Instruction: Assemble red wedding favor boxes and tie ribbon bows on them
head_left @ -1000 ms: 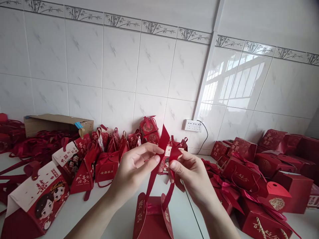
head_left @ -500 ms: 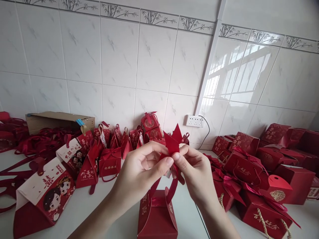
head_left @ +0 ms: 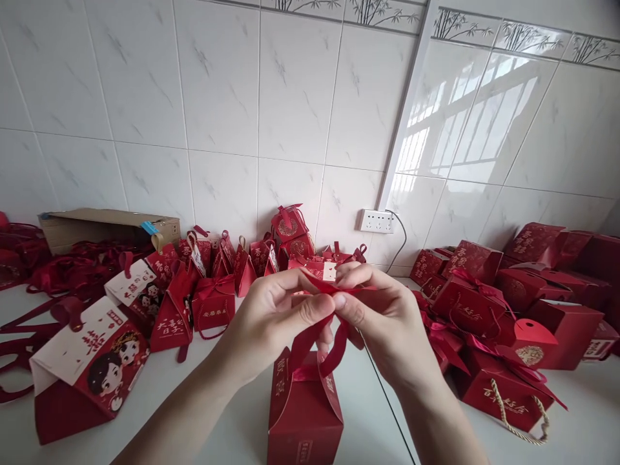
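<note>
Both hands meet above a red gift box (head_left: 305,420) that stands upright on the table just in front of me. A red ribbon (head_left: 301,341) rises from the box top in a loop. My left hand (head_left: 278,316) pinches the ribbon between thumb and fingers from the left. Close beside it, my right hand (head_left: 375,310) pinches the same ribbon, its thumb tip almost touching the left thumb. The ribbon ends are bunched between the fingertips, and the fingers partly hide them.
To the left stand cartoon-printed gift boxes (head_left: 92,368), with a cardboard box (head_left: 111,226) and loose ribbons (head_left: 72,274) behind. Red boxes with bows and rope handles (head_left: 506,394) crowd the right. A power socket (head_left: 376,221) with a cable is on the tiled wall.
The pointed ribbon ends that stood up above my fingers are now folded down flat between them. My view has tilted lower, showing more of the box front.
</note>
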`<state>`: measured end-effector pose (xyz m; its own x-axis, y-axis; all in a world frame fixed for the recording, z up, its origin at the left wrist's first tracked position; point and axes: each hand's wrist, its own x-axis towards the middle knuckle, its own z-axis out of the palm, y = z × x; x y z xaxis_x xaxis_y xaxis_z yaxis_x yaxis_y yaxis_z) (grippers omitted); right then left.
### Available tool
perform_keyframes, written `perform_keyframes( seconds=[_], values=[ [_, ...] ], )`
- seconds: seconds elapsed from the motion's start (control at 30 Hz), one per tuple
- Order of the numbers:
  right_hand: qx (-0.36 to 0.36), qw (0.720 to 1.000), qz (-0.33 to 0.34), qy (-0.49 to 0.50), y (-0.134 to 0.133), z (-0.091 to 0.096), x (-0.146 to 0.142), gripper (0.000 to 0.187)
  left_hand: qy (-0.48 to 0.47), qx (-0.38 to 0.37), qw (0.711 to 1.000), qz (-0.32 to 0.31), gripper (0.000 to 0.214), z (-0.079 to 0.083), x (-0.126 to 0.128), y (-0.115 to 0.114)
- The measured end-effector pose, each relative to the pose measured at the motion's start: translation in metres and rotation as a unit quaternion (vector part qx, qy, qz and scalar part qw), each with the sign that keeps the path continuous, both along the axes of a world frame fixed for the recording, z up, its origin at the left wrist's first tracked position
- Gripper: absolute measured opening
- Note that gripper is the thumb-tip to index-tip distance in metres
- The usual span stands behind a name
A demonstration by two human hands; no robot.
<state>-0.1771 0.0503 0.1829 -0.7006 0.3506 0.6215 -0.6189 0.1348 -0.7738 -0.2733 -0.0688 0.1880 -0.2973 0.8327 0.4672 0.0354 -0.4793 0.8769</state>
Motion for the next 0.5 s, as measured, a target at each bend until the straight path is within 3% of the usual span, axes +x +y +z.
perform_keyframes(
  seconds=[0.1, 0.2, 0.37, 0.5],
  values=[
    [0.018, 0.999, -0.027, 0.025, 0.002, -0.002, -0.001, 0.01, -0.031, 0.018, 0.999, 0.014, 0.016, 0.002, 0.0, 0.002],
    [0.094, 0.991, -0.065, 0.065, 0.005, -0.002, 0.002, 0.005, -0.055, 0.038, 0.994, 0.087, 0.016, 0.003, 0.0, 0.003],
    [0.323, 0.924, -0.175, 0.105, 0.009, 0.003, 0.01, 0.012, -0.037, 0.022, 0.987, 0.156, 0.018, 0.002, -0.003, 0.004],
    [0.367, 0.909, -0.178, 0.091, 0.008, 0.003, 0.012, 0.01, 0.018, 0.045, 0.984, 0.172, 0.016, 0.0, -0.003, 0.002]
  ],
)
